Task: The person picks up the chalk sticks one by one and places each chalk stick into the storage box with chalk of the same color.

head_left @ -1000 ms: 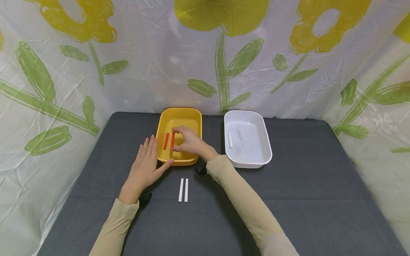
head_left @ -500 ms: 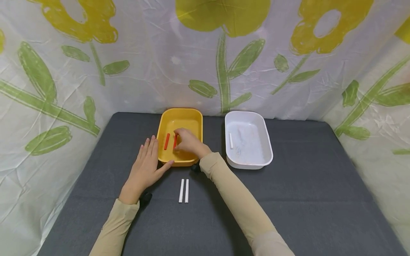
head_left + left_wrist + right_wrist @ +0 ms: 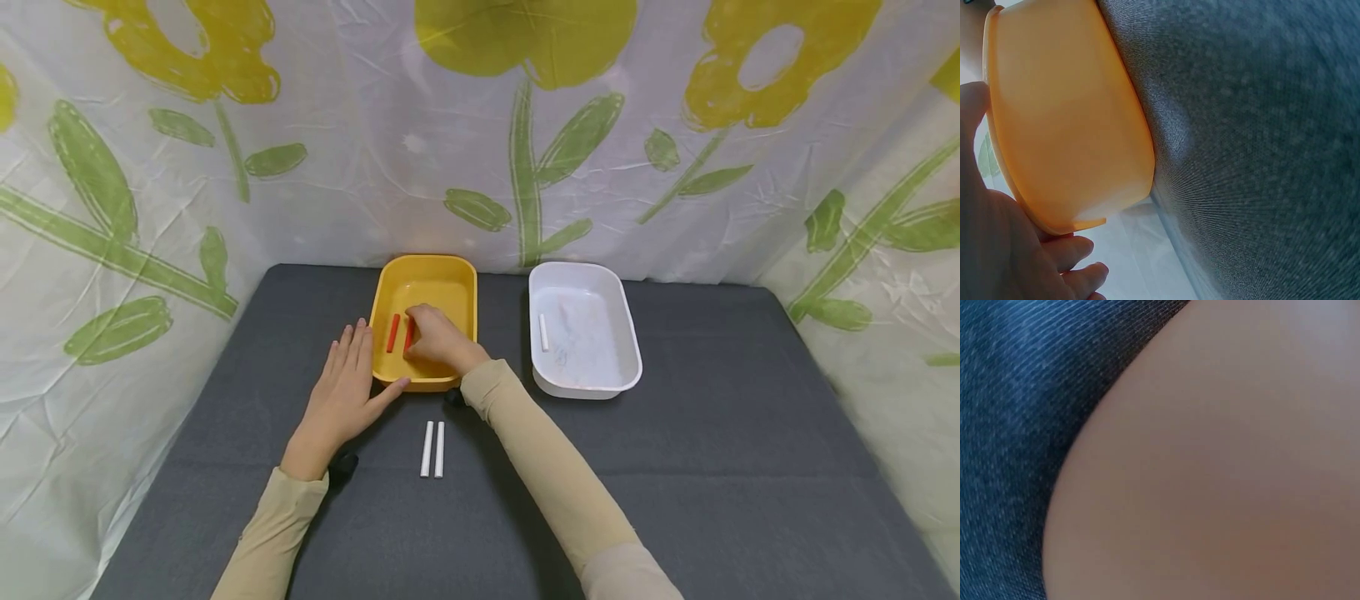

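Observation:
In the head view, my right hand (image 3: 444,340) reaches into the yellow tray (image 3: 438,283) and pinches a red chalk stick (image 3: 408,337) near the tray floor, thumb at the near end and fingers at the far end. A second red chalk stick (image 3: 392,333) lies just left of it, roughly parallel. My left hand (image 3: 341,400) lies flat against the tray's left side with straight fingers, its thumb at the near rim. The left wrist view has the tray's outer wall (image 3: 1066,119) beside that hand. Blurred skin fills most of the right wrist view, hiding the grasp.
Right of the yellow tray stands a white tray (image 3: 592,333) with one white chalk stick (image 3: 543,332) inside. Two white chalk sticks, a left one (image 3: 427,450) and a right one (image 3: 439,450), lie side by side on the dark tablecloth (image 3: 675,467). A flowered curtain (image 3: 360,183) hangs behind.
My right hand has shifted the pinched red chalk stick slightly right, then back left towards the other red one. The right forearm has swung a little left. My left hand stays at the tray.

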Tool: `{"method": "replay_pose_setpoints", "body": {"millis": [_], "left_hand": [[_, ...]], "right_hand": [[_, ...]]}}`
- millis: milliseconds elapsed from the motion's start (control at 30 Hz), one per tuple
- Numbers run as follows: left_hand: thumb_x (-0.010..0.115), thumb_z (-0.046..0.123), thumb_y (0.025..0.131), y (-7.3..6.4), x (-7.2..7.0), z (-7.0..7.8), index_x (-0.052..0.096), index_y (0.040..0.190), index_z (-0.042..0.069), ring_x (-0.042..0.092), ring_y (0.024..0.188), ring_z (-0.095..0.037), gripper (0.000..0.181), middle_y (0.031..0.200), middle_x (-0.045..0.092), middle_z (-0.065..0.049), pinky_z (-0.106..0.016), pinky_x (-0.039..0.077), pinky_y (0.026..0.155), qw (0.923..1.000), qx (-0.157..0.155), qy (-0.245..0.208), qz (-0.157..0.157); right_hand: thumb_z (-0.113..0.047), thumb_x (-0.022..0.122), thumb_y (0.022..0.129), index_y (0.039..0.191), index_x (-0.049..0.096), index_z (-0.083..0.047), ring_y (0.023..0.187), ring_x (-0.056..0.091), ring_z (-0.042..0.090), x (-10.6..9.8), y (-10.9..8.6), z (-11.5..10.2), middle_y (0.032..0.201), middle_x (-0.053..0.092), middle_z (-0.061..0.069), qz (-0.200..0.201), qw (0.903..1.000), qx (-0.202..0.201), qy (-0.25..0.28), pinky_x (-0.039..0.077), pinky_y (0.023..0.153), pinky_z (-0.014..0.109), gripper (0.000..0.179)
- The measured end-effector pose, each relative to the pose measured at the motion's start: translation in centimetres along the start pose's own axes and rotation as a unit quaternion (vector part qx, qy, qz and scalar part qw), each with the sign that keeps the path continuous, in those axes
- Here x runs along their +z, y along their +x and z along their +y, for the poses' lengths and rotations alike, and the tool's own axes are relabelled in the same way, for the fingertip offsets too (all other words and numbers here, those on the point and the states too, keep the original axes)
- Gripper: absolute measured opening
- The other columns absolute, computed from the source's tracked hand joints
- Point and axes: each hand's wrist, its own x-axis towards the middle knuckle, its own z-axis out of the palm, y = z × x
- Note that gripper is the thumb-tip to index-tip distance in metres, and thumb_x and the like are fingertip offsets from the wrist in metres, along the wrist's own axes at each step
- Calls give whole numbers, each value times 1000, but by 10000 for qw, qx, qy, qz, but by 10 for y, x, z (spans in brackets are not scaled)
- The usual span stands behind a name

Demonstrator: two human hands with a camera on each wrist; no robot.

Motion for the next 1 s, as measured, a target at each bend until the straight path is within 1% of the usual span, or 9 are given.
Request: {"method": "replay_pose_setpoints", "body": {"millis": [167,367,500,733,867,1000], "left_hand": [[49,66,94,-1,0,0,8,156,-6,7,150,-40,103,163,6,-23,-52,6,121,10000,-18,-32,-11],[49,66,94,-1,0,0,8,156,-6,6,150,-39,103,164,5,-23,-51,5,121,10000,-41,-18,-36],[49,66,94,-1,-1,0,8,156,-6,5,150,-39,103,164,5,-23,-52,5,121,10000,-39,10,-48],[47,67,94,-1,-1,1,6,156,-6,4,150,-39,104,164,4,-23,-51,4,121,9999,-68,21,-110],[47,68,94,-1,-2,2,5,156,-5,3,151,-39,105,164,3,-22,-51,3,121,9998,-102,-8,-142],[47,68,94,-1,-2,2,5,156,-5,3,151,-39,105,164,2,-22,-51,3,121,9998,-130,-42,-156]], "right_hand": [[-19,81,84,145,45,1,132,46,24,0,-1,0,144,50,13,-8,10000,78,-38,34,114,31,74],[-18,81,84,146,44,1,133,46,24,-7,-3,-5,145,49,13,42,9999,-103,-45,34,114,30,75],[-18,79,86,147,43,1,135,44,25,-16,-6,-11,148,46,14,58,9997,-194,131,32,115,32,73],[-19,78,88,149,40,-2,139,40,24,-35,-15,-17,152,42,11,150,9989,-187,409,31,116,32,74],[-19,77,89,151,38,-2,139,40,25,-46,-20,-18,153,41,12,233,9973,-304,619,31,115,33,75],[-21,76,89,151,37,-2,138,40,26,-57,-26,-18,152,41,12,318,9964,-446,644,33,115,34,75]]}}
